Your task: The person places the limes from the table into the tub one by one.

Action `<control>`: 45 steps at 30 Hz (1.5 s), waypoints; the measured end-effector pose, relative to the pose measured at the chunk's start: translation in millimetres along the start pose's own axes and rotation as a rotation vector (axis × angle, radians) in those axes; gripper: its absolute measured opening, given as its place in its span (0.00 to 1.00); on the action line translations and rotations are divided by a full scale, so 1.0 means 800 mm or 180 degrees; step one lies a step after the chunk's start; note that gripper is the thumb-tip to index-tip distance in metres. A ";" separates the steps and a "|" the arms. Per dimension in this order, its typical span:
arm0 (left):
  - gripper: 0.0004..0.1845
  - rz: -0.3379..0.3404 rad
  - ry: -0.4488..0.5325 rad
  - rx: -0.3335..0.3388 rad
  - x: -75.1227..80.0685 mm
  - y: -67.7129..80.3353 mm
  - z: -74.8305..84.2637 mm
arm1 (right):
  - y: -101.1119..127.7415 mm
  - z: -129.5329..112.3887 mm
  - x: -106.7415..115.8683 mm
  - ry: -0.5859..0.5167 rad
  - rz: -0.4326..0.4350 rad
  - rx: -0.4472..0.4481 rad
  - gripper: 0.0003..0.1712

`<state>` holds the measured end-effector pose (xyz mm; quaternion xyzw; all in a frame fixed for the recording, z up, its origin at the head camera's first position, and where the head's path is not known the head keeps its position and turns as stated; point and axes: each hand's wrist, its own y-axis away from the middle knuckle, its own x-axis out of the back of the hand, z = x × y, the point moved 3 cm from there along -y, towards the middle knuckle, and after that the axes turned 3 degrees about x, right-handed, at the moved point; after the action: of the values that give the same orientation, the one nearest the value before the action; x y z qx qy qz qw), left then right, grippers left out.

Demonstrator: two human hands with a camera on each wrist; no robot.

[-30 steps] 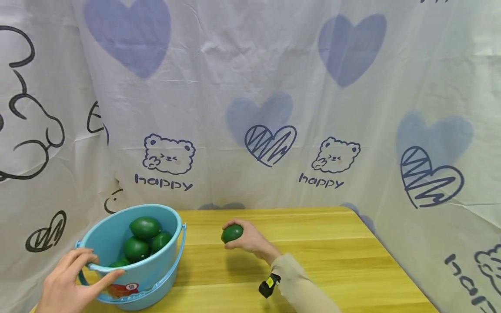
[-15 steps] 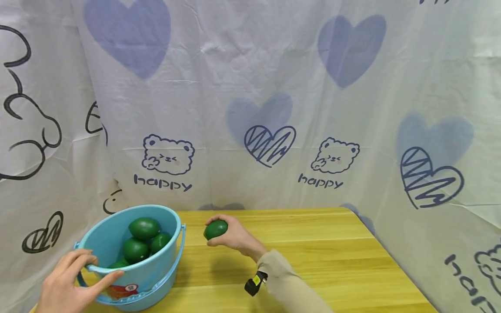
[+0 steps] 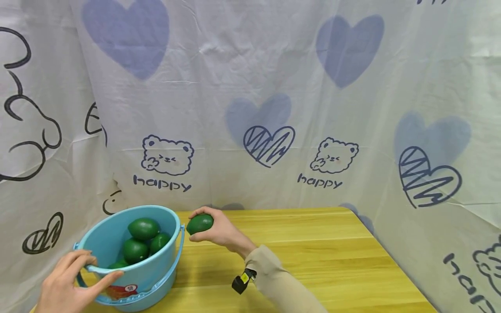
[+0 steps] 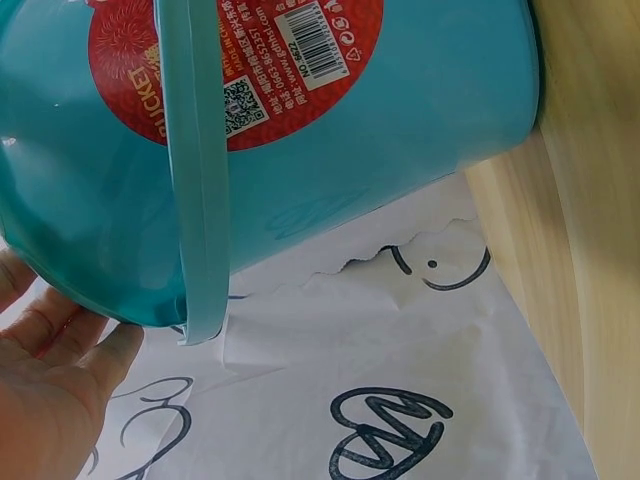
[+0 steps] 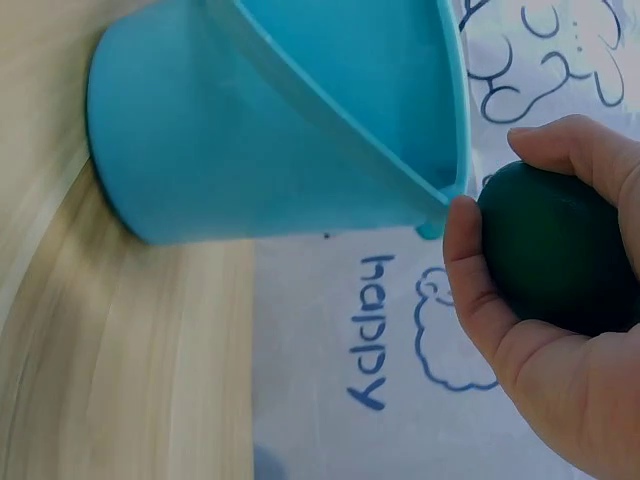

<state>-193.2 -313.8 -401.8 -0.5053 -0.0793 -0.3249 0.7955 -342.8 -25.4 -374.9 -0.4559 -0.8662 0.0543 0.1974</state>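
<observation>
A light blue bucket [image 3: 159,270] stands at the left of the table in the head view, with several green limes [image 3: 143,228] heaped inside. My left hand [image 3: 67,278] holds the bucket's near-left rim between thumb and fingers; the left wrist view shows the fingertips [image 4: 122,342] against that rim. Just right of the bucket, above the table, my right hand [image 3: 222,231] grips another dark green lime [image 3: 200,223]. In the right wrist view this lime [image 5: 555,245] sits between thumb and fingers, close to the rim but over the outside. Part of it is hidden by the palm.
The bucket's handle [image 3: 181,245] hangs down along its right and front side. Yellow wooden table [image 3: 313,256] extends to the right. White printed cloth [image 3: 250,87] hangs behind and at both sides. A black wrist camera [image 3: 243,281] is strapped to the right wrist.
My right hand has moved left and slightly up with the lime, from mid-table to beside the bucket's rim. The left hand and bucket have stayed in place.
</observation>
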 end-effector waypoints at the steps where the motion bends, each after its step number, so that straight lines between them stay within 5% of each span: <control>1: 0.32 0.0003 0.0007 -0.0004 0.000 0.000 0.000 | -0.001 -0.002 -0.002 -0.0001 0.0001 0.0002 0.25; 17: 0.32 -0.0033 -0.0063 -0.0021 0.001 -0.003 0.002 | -0.018 -0.042 -0.029 -0.0067 -0.0109 0.0344 0.30; 22: 0.32 0.0004 -0.0042 0.0049 0.002 -0.001 0.000 | -0.022 -0.050 -0.043 0.0212 -0.0162 0.0356 0.34; 29: 0.31 -0.0016 -0.0136 0.0081 0.005 -0.002 -0.003 | -0.027 -0.060 -0.061 0.1052 -0.0135 0.0440 0.37; 45: 0.31 -0.0067 -0.0092 0.0048 0.004 -0.002 0.001 | -0.040 -0.060 -0.098 0.1923 -0.0357 0.0850 0.35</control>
<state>-191.2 -314.6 -398.8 -0.5030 -0.0985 -0.3254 0.7946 -309.0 -111.4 -345.4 -0.3731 -0.7775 0.0188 0.5059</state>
